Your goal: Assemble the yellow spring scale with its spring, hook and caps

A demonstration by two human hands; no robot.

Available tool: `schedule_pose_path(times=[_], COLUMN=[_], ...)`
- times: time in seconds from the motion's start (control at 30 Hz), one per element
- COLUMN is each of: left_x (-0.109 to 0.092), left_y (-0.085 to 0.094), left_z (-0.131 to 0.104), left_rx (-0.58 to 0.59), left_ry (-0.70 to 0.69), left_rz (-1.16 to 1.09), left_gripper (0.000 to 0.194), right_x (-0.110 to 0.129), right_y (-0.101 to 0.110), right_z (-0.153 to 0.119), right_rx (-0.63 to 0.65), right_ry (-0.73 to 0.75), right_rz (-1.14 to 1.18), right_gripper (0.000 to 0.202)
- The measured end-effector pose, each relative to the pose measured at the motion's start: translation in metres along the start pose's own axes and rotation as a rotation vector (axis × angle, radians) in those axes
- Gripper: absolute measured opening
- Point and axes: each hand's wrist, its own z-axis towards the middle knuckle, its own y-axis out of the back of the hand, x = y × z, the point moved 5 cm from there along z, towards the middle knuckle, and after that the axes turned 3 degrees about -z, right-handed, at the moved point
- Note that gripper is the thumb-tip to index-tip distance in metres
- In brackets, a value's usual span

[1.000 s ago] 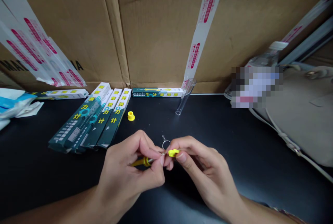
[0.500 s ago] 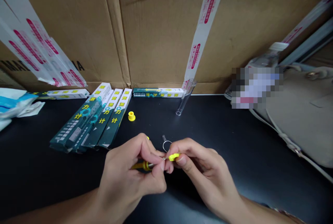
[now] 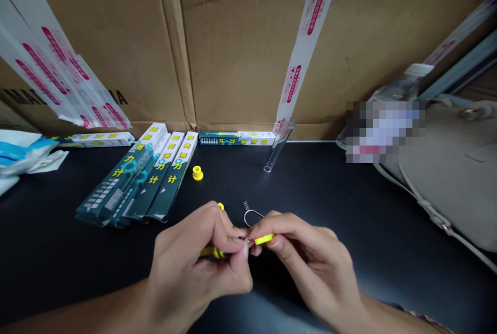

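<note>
My left hand (image 3: 202, 259) pinches the thin metal end of a yellow spring-scale rod (image 3: 208, 251), most of it hidden by the fingers. Between the thumb and index finger of my right hand (image 3: 312, 261) is a small flat yellow cap (image 3: 264, 239). The fingertips of both hands nearly meet, with a tiny piece of metal between them. Just beyond lies a wire hook (image 3: 247, 219) with a small coil spring (image 3: 246, 206) at its far end, partly covered by my right fingers. Another yellow part (image 3: 221, 206) peeks out behind my left knuckles.
A yellow flanged plug (image 3: 198, 173) and a clear tube (image 3: 278, 146) are on the black table. Several spring-scale boxes (image 3: 171, 178) lie left, another box (image 3: 236, 138) at the back. A bottle (image 3: 404, 85) and a grey bag (image 3: 454, 168) occupy the right; cardboard (image 3: 240, 54) walls the back.
Both hands have shifted slightly right and stay fingertip to fingertip. The yellow cap is tilted a little differently, and less of the rod's metal end shows. The view has moved slightly.
</note>
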Motion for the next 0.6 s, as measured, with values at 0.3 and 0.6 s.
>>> schedule_pose_path(times=[0.3, 0.6], left_x=[0.003, 0.001], left_y=[0.000, 0.000], left_z=[-0.006, -0.005], left_rx=[0.016, 0.037], left_ry=[-0.019, -0.105], left_rz=[-0.020, -0.002], left_gripper=[0.026, 0.031], right_x=[0.011, 0.000], right_y=[0.002, 0.001], right_z=[-0.002, -0.003], right_rx=[0.019, -0.012], right_ry=[0.227, -0.020], right_rz=[-0.129, -0.162], right_gripper=[0.038, 0.025])
